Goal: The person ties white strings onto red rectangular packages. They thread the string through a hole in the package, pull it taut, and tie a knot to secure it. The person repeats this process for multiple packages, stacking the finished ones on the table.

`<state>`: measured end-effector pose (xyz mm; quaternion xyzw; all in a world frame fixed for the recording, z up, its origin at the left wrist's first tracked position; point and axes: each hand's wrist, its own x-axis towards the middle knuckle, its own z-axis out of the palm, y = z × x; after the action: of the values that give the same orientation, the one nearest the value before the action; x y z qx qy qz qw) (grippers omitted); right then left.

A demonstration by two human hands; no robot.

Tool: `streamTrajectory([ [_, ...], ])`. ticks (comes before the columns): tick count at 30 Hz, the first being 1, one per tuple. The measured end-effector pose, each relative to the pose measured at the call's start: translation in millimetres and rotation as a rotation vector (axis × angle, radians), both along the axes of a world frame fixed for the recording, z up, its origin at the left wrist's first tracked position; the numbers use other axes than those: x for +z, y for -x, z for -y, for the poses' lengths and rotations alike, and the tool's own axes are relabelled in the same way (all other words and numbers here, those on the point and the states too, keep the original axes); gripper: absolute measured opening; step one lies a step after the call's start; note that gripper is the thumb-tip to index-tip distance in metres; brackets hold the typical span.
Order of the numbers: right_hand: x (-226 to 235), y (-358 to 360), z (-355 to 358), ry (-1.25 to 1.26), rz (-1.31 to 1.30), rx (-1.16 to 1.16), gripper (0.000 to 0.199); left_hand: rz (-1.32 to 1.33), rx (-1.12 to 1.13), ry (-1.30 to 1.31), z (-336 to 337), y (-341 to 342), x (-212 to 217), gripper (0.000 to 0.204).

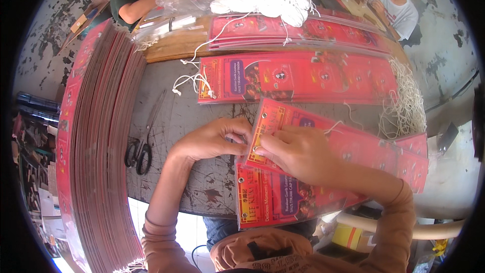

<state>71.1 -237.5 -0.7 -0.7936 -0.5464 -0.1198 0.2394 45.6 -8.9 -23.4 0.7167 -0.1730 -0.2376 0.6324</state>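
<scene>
A long red printed panel [275, 113] with metal eyelets at its short end is tilted up in front of me. My left hand [216, 137] grips that end from the left, thumb and fingers closed at the edge. At the lower eyelet, my right hand [304, 152] pinches a thin white cord [333, 125], whose loose end shows past the knuckles; the fingertips are partly hidden. Beneath lies a stack of similar red panels [247, 192] along the table's near edge. Another red panel [303, 78] rests farther off, with knotted white cord [194, 78] at its left end.
A tall row of stacked panels [96, 146] fills the left side, with black-handled scissors [144, 156] beside it. More panels [242, 33] and a white cord bundle [262, 0] lie at the back. Loose cords [409, 96] hang at right. Two people sit across the table.
</scene>
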Motion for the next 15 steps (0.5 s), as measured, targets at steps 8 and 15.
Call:
streamTrajectory([
  [8, 0.9, 1.2, -0.4, -0.056, -0.014, -0.002, 0.021, 0.005, 0.145, -0.062, -5.3, 5.0, -1.8, 0.016],
  [15, 1.8, 2.0, -0.2, -0.076, 0.014, 0.003, 0.020, 0.272, 0.377, -0.286, -7.1, 3.6, -6.0, 0.012],
])
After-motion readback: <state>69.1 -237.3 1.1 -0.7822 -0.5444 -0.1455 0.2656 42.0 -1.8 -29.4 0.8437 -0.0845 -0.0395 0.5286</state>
